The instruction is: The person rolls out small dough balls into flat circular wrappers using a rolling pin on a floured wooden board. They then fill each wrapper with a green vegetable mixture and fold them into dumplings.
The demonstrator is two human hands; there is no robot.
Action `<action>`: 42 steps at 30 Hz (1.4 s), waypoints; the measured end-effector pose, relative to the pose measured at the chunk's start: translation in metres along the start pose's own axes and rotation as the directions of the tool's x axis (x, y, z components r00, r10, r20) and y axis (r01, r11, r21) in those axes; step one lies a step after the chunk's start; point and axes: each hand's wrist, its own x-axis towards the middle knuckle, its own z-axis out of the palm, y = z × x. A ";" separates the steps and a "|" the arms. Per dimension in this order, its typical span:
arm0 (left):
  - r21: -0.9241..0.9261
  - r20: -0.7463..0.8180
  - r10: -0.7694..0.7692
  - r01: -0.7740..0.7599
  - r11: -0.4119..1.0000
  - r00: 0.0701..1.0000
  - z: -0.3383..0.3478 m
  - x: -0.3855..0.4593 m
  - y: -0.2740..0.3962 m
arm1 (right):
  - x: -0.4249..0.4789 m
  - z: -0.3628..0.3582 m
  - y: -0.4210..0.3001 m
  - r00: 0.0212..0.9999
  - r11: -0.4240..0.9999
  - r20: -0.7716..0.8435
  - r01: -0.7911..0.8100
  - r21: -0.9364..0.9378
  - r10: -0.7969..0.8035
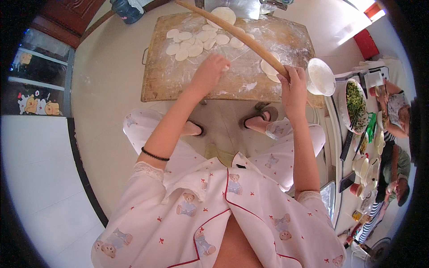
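Note:
My right hand (293,87) grips one end of a long wooden rolling pin (234,31), which slants up and left above a floured wooden board (161,80). Over the board's middle is my left hand (210,74), blurred, with its fingers bent. A small pale bit shows at its fingertips; whether it is held dough or flour is unclear. Thin round dough wrappers (195,50) overlap in a loose group at the board's far left. Larger dough rounds (268,68) lie partly beneath the pin near my right hand. A wide dough round (224,16) sits at the far edge.
A white bowl (321,77), dusted inside, stands at the board's right edge. Farther right, a table bears a large bowl of chopped green filling (356,104), chopsticks and dishes. Two people (397,107) are beyond it. A blue water jug (126,11) is on the floor at far left.

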 end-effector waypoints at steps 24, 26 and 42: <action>0.227 -0.014 -0.177 0.176 0.958 0.984 0.024 -0.059 0.058 | -0.018 0.039 0.004 0.973 0.990 0.214 -0.058 -0.130 0.085; 0.290 -0.070 -0.267 0.276 0.917 0.961 0.010 -0.077 0.055 | -0.020 0.036 0.003 0.974 0.986 0.214 -0.038 -0.160 0.072; 0.222 -0.107 -0.296 0.313 0.923 0.949 0.031 -0.062 0.063 | -0.023 0.052 0.005 0.952 0.989 0.302 -0.003 -0.150 0.049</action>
